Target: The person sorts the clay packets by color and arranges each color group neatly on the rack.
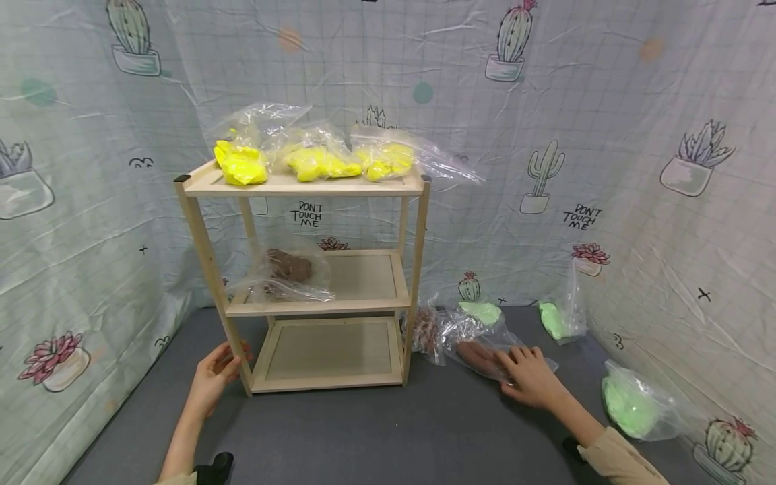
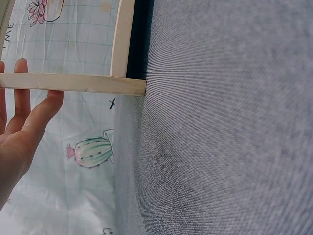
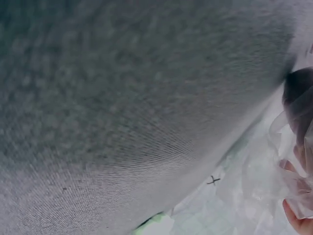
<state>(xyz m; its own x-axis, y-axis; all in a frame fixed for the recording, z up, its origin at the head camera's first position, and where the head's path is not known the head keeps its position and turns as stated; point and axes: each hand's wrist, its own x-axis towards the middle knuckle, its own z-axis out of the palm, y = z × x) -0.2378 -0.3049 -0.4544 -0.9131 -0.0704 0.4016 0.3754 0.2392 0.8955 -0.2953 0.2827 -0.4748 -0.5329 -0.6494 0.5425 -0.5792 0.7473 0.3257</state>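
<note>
The right hand (image 1: 529,376) is nearer, half closed, pinching the brown-filled bag (image 1: 475,357) toward ten o'clock, its length ten-to-four; the left hand (image 1: 212,377) loosely grips the rack post (image 1: 209,269).

The person has a light tan sleeve on each arm. The right sleeve (image 1: 621,459) shows best — it looks soft, with a few small creases, and it stops partway up the arm. Only a tiny bit of the left sleeve (image 1: 177,479) shows. By its edge sits a black, rounded thing (image 1: 215,469), smooth and chunky. A dark piece (image 1: 572,450) sits by the right cuff too — mostly hidden. Both hands are bare, with slim fingers (image 2: 43,113).
</note>
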